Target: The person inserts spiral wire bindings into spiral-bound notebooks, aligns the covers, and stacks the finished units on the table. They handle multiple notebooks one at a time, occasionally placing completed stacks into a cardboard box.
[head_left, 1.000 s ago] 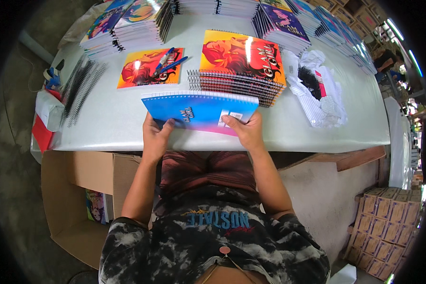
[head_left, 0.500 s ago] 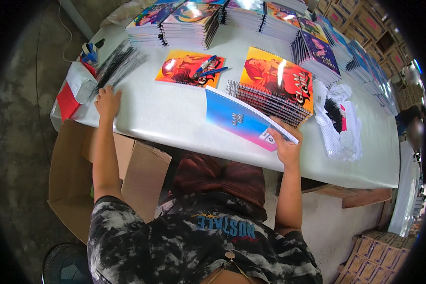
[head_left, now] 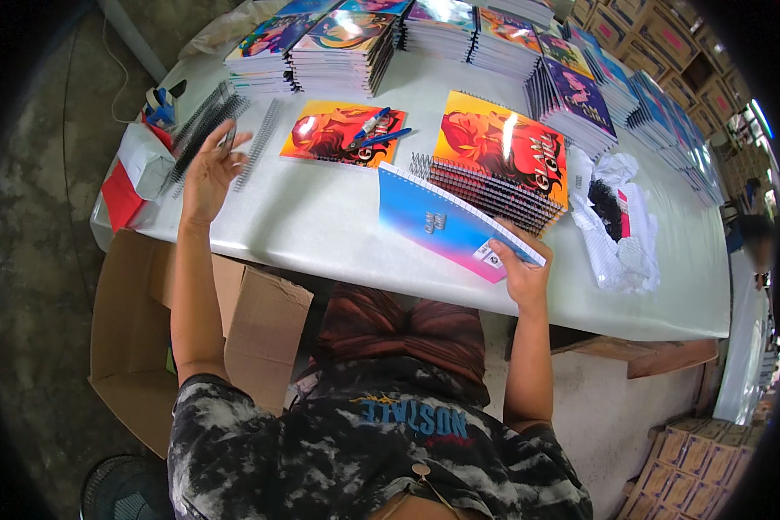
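My right hand (head_left: 522, 267) grips the lower right end of a thin notebook (head_left: 433, 221) with a blue-to-pink cover. A row of holes runs along its upper edge, and it is tilted over the table edge. Behind it, a stack of spiral notebooks (head_left: 503, 143) with orange and red covers shows its coils. My left hand (head_left: 212, 178) is raised beside a pile of dark binding coils (head_left: 201, 126), its fingers loosely spread. A single binding coil (head_left: 258, 146) lies just right of those fingers, apart from the pile.
A flat orange notebook (head_left: 338, 134) carries blue-handled pliers (head_left: 377, 130). Tall notebook stacks (head_left: 338, 56) line the far side. A crumpled white bag (head_left: 615, 225) with black pieces lies at right. An open cardboard box (head_left: 269, 321) stands below the table edge, left.
My left hand has lifted from the near end of the coil pile and moved up and right. One coil now lies separate from the pile. My right hand keeps holding the notebook.
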